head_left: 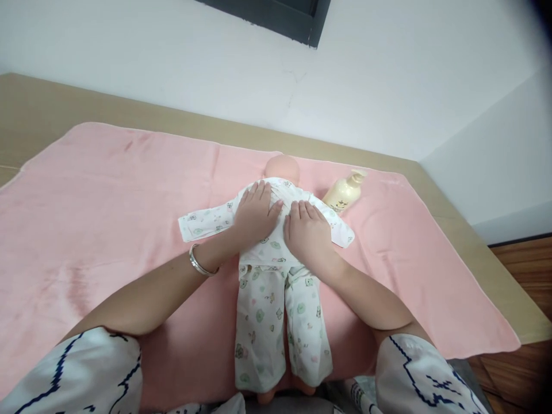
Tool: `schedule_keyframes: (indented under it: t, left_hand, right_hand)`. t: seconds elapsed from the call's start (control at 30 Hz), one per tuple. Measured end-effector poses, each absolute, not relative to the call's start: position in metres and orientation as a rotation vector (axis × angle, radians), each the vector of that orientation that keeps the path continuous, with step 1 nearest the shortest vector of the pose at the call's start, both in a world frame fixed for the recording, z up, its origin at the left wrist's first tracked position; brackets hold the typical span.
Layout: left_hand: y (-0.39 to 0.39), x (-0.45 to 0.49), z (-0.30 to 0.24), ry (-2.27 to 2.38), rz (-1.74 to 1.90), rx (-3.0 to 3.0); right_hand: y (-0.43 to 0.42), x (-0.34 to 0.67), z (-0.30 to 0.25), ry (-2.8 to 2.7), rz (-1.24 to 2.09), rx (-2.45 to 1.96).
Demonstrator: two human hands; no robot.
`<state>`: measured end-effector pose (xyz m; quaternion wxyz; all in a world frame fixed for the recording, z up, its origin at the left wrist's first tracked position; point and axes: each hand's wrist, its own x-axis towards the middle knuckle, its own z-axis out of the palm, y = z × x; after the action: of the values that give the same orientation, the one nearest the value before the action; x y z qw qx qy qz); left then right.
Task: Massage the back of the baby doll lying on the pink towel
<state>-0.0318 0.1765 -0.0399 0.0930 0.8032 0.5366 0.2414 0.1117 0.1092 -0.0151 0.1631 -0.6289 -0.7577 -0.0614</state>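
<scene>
A baby doll (282, 168) lies on a pink blanket (107, 213), its head pointing away from me. It wears a white printed top and matching trousers (276, 322). My left hand (255, 213) rests flat on the left side of the doll's torso, fingers together and stretched toward the head. My right hand (307, 233) lies flat on the right side of the torso, right beside the left hand. Neither hand grips anything. A silver bangle (199, 263) sits on my left wrist. The doll's left sleeve (202, 223) lies spread out on the blanket.
A cream pump bottle (344, 194) lies on the blanket just right of the doll's head. The blanket covers a tan surface (487, 259) set against a white wall. Wooden floor (530, 276) shows at the right.
</scene>
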Motion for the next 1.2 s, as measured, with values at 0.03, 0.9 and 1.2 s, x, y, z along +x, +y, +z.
schedule_keyframes:
  t: [0.03,0.9,1.2]
  left_hand:
    - [0.175,-0.031,-0.040,1.603,0.719,2.391]
    - [0.149,-0.020,-0.044,1.536,0.841,2.310]
    - [0.149,-0.023,-0.040,1.539,0.829,2.275]
  right_hand:
    - [0.111,0.113,-0.015,-2.176,-0.170,-1.789]
    - [0.152,0.139,-0.019,-2.137,0.142,-1.646]
    - [0.155,0.142,-0.031,-2.072,0.170,-1.593]
